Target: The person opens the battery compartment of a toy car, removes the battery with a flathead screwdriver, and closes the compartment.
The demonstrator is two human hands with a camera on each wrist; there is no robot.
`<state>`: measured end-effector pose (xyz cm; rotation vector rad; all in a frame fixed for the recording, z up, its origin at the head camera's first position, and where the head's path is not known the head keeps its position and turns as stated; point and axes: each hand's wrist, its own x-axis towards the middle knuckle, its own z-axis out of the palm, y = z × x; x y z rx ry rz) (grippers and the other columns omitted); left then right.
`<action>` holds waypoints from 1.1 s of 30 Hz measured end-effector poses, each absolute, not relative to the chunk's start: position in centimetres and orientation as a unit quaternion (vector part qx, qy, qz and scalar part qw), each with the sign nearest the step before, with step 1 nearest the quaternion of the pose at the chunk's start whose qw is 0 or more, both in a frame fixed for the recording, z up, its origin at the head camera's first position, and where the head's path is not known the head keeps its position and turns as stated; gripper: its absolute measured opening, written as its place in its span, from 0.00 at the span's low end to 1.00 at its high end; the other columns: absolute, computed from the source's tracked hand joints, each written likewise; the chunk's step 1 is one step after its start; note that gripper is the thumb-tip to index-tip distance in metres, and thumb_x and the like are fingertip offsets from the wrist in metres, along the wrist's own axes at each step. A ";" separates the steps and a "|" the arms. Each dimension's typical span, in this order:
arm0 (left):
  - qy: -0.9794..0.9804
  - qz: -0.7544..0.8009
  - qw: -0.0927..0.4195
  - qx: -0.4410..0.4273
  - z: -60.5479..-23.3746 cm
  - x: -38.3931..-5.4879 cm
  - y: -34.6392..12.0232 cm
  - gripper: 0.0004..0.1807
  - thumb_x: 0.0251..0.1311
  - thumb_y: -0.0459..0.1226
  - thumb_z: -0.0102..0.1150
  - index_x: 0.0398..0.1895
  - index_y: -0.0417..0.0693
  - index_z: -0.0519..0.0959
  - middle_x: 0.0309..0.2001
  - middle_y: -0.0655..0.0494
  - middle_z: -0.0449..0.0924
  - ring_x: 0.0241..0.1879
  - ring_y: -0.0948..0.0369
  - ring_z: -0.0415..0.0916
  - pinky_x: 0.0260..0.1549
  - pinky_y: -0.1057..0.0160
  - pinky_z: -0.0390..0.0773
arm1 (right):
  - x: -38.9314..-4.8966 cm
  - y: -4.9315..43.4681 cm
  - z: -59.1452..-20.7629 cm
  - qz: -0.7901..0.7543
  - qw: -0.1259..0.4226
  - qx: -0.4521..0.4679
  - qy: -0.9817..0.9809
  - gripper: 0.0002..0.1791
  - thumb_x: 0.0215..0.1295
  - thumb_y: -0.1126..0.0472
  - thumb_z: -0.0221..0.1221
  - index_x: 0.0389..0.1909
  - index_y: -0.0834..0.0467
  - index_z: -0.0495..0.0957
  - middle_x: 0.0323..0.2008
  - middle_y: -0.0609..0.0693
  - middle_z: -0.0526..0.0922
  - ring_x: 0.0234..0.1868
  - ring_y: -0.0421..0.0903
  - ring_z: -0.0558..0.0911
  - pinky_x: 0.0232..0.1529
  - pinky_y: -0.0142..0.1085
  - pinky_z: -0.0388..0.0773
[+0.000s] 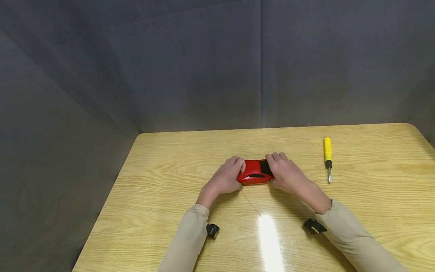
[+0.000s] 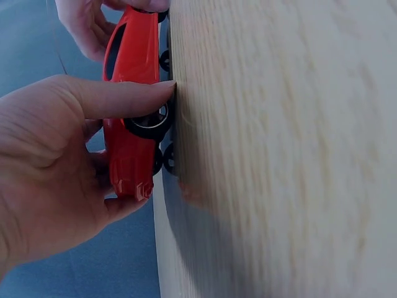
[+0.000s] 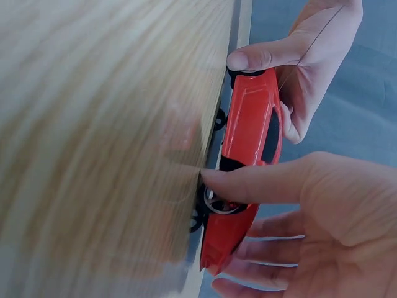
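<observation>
My left hand (image 1: 228, 176) and right hand (image 1: 286, 174) grip the red car (image 1: 252, 166) at opposite ends — apparently steadying it — the next move calling for even pressure.

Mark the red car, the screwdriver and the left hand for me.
Red car (image 1: 253, 166): head view, on its red roof.
Screwdriver (image 1: 327, 154): head view, on its yellow handle.
Left hand (image 1: 229, 176): head view, on its back.

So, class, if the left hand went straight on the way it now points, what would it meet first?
The car, which the left hand already grips. Past that, the line seems to run over the table towards the cloth, though depth is hard to judge.
</observation>
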<state>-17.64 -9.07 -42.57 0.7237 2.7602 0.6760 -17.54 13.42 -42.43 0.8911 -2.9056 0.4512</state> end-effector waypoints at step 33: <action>0.908 0.309 0.153 0.238 -42.4 -18.3 -9.2 0.28 0.49 0.25 0.77 0.36 0.51 0.64 0.53 0.49 0.66 0.57 0.51 0.63 0.52 0.56 0.68 | -18.6 15.9 -43.8 0.266 -0.077 0.273 -0.921 0.44 0.49 0.60 0.77 0.69 0.66 0.71 0.56 0.60 0.76 0.52 0.59 0.73 0.52 0.54 0.75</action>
